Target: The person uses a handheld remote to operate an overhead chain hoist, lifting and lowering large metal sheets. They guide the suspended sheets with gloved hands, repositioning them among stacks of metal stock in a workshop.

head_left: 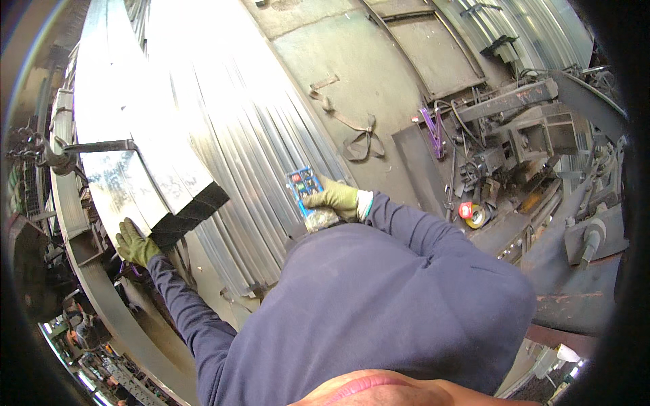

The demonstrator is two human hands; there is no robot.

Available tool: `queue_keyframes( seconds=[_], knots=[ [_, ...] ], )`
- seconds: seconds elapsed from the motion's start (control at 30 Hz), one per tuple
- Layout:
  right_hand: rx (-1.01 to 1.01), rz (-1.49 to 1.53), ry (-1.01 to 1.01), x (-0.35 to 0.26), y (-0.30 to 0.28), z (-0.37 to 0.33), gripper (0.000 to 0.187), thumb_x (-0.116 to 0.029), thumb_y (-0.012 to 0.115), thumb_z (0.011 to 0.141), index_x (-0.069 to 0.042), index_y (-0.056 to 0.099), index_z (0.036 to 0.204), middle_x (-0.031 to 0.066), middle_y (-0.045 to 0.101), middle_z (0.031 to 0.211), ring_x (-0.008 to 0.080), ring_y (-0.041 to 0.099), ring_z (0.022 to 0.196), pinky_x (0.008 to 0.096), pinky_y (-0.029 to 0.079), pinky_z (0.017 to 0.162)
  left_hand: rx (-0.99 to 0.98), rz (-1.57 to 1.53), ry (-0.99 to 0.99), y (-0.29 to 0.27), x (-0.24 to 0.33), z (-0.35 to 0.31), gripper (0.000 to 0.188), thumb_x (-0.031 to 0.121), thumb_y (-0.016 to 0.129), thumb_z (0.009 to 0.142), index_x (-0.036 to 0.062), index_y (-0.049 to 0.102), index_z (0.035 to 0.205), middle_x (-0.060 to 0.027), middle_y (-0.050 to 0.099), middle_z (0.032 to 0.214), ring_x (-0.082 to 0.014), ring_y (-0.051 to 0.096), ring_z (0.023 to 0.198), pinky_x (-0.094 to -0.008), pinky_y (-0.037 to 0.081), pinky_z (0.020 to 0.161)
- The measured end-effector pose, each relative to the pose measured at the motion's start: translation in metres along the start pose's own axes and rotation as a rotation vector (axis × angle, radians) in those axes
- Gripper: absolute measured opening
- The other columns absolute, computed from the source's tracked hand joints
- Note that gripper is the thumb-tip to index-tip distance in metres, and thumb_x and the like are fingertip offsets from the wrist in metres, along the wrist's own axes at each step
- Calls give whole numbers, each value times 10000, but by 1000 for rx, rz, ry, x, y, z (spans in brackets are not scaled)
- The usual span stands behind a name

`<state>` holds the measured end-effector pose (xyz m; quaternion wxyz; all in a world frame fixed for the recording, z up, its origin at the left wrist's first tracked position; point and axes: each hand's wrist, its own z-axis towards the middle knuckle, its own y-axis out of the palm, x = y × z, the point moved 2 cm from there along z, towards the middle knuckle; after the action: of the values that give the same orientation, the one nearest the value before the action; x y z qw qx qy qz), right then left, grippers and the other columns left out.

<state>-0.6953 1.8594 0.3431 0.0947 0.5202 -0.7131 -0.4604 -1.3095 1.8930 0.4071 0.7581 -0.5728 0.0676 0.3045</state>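
Navy shirt (379, 298), right grip (335, 198) around blue-edged, coloured-button controller (302, 186), left grip (135, 243) spread on shiny metal bars (116, 193).

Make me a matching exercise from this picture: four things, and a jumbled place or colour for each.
Things
1. left hand
2. blue control box
3. strap lying on the floor
4. strap by the machinery

Places and colours
A. purple
B. in the right hand
C. dark
D. on the metal beams

Pairs: 1-D, 2-B, 3-C, 4-A
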Motion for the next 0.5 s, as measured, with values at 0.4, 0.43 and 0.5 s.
queue_keyframes(
  seconds=[0.4, 0.43, 0.5],
  knots=[
    [-11, -184, 30, 85, 49, 6, 721, -113, 835, 933, -136, 439, 1536, 11, 620, 1175, 146, 627, 1050, 361, 550, 949, -204, 2, -2, -29, 18, -56, 878, 90, 509, 869, 325, 314, 1692, 48, 270, 1774, -286, 225, 1634, -532, 90, 1324],
    [-11, -188, 36, 92, 53, 5, 728, -117, 836, 933, -134, 435, 1541, 13, 621, 1184, 147, 626, 1057, 363, 546, 959, -267, -4, -12, -29, 19, -60, 853, 129, 509, 885, 313, 310, 1695, 45, 266, 1775, -285, 217, 1635, -533, 79, 1326],
    [-42, -233, -15, 97, 59, 2, 731, -128, 834, 938, -120, 426, 1545, 18, 626, 1208, 151, 630, 1078, 360, 547, 981, -355, -19, -44, -31, 22, -64, 839, 145, 513, 891, 297, 318, 1693, 44, 275, 1771, -287, 216, 1635, -538, 76, 1326]
  ],
)
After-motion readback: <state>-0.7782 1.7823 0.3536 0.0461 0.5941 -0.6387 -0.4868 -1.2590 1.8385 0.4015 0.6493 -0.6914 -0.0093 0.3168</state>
